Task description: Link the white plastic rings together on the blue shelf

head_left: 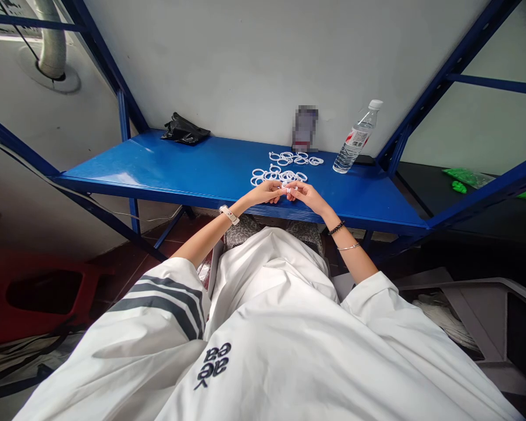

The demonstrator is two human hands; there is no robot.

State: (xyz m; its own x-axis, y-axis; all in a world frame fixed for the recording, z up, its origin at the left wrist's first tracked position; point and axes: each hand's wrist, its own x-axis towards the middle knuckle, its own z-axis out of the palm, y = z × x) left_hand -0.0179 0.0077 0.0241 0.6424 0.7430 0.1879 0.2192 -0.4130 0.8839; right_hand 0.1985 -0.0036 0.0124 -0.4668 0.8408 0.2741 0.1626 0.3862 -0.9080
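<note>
Left hand and right hand pinching a mostly hidden white bit; bottle right of them, label unreadably tiny lol.

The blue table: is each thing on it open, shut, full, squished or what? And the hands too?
Bottle: standing, cap on, clear liquid inside.
Bag: crumpled.
Rings: lying loose in two bunches.
Blurry thing: upright by the wall, too blurred to tell more.
Left hand: fingers closed on a small white piece.
Right hand: fingers closed on it too.
</note>
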